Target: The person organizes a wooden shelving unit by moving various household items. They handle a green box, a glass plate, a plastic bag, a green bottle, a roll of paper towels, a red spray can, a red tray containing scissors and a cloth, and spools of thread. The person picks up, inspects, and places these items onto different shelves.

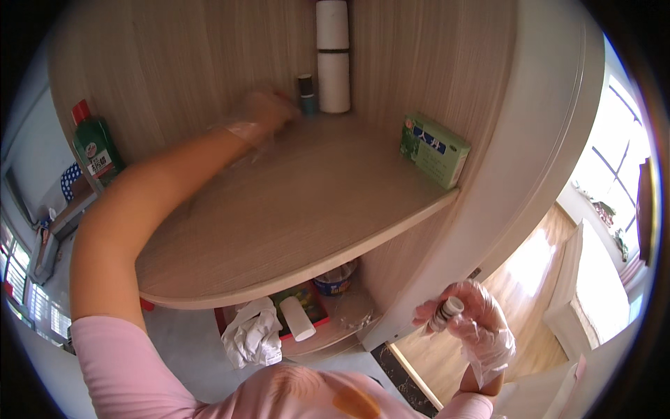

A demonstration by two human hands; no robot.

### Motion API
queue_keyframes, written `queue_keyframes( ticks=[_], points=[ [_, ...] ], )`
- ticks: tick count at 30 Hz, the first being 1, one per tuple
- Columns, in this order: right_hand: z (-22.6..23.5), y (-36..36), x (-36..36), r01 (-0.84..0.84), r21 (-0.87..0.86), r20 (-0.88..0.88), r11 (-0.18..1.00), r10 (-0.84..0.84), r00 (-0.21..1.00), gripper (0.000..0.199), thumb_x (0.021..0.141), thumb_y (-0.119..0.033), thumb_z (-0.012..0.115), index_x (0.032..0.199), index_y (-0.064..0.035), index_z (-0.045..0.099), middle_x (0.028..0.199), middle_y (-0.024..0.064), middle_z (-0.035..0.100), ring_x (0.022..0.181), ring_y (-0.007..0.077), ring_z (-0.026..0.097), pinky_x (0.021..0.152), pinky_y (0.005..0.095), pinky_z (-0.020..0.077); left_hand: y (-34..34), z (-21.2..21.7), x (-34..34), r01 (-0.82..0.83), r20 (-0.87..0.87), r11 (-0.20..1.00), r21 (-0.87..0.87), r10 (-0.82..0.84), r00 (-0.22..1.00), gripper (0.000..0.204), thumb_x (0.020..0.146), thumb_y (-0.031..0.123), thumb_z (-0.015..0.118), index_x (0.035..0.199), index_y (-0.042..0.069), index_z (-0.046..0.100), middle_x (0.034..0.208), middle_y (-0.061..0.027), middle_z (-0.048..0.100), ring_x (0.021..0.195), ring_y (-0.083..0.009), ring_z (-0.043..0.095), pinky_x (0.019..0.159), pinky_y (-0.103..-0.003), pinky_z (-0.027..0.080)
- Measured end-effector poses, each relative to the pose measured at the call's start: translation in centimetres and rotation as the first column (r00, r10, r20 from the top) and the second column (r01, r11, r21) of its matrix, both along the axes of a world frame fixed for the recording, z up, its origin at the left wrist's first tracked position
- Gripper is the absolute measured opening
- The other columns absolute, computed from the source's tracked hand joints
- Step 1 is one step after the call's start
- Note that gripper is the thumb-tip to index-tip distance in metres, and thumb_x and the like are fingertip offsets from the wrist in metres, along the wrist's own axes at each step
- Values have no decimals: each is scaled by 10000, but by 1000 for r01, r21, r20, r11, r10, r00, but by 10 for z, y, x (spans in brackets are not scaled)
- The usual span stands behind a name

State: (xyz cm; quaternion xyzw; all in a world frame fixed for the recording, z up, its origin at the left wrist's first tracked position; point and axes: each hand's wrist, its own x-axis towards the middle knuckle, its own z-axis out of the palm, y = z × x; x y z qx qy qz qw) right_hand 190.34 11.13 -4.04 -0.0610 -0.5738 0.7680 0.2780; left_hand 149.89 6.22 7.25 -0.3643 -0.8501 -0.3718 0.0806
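Note:
My left hand, in a clear plastic glove, reaches across the wooden corner shelf to its back. It is smeared by motion, so its fingers do not show clearly. Just right of it stands a small bottle with a dark cap and teal body; I cannot tell whether they touch. My right hand, also gloved in clear plastic, is low at the right, in front of the shelf. Its fingers are closed around a small bottle with a whitish top, its lower part partly hidden.
A tall white cylinder with a dark band stands in the back corner. A green box is at the right, a green red-capped bottle at the left. Below are a crumpled white cloth, a white cylinder and a blue tub.

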Motion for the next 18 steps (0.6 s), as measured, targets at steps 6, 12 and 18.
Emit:
queue_keyframes(
  ticks=[6,12,18],
  points=[
    [2,-3,-22,-57,47,-41,997,58,997,363,752,-184,700,1017,15,551,914,181,622,827,263,619,695,332,487,-15,-3,-11,95,80,994,61,-99,992,307,755,263,679,966,41,664,891,-122,663,800,-218,623,722,-316,487],
    [6,-8,-37,-68,33,2,997,68,998,389,693,-175,742,986,11,567,877,182,627,830,272,618,723,355,485,-6,-5,-7,126,23,990,58,-127,992,286,806,267,618,980,45,668,914,-128,658,862,-255,610,775,-350,467],
    [7,-15,-36,-55,-54,44,997,57,997,405,630,-152,771,948,3,574,853,179,632,831,279,621,756,377,489,6,-10,-18,160,-184,986,-38,-164,969,369,821,320,589,1068,51,640,951,-146,655,895,-274,607,818,-351,455]
  ],
)
